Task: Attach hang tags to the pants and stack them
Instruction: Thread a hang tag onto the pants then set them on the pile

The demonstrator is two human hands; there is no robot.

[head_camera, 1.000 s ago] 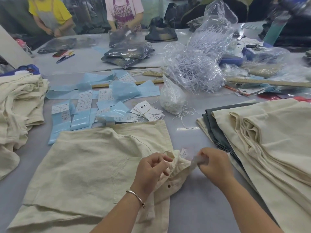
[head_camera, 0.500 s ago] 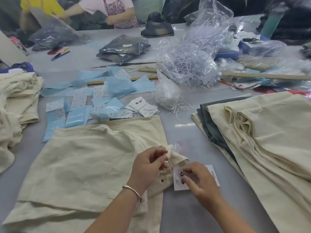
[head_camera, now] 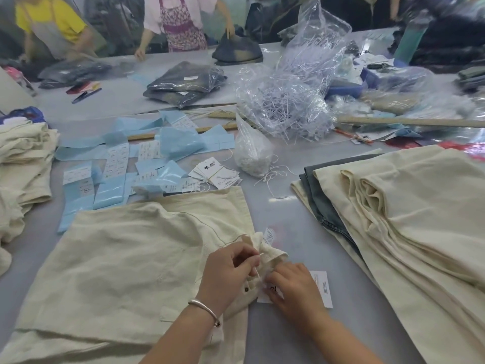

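Cream pants (head_camera: 126, 261) lie flat on the grey table in front of me, their waistband bunched up at the right edge. My left hand (head_camera: 228, 271) pinches a thin white string at that bunched waistband. My right hand (head_camera: 294, 290) rests on a white hang tag (head_camera: 321, 288) lying on the table beside the waistband, its fingertips pinching the tag's near end by the string. A bundle of spare hang tags (head_camera: 216, 172) sits further back. A stack of cream pants (head_camera: 409, 222) with one grey pair lies at the right.
Blue label sheets (head_camera: 110, 174) spread at the left centre. A small bag of strings (head_camera: 252, 153) and a large clear bag of plastic fasteners (head_camera: 288, 101) stand behind. More cream garments (head_camera: 23, 164) pile up at the far left. Two people work across the table.
My right hand came in from the right with the hang tag, laid it on the table by the waistband, and moved closer to my left hand. My left hand kept its pinch.
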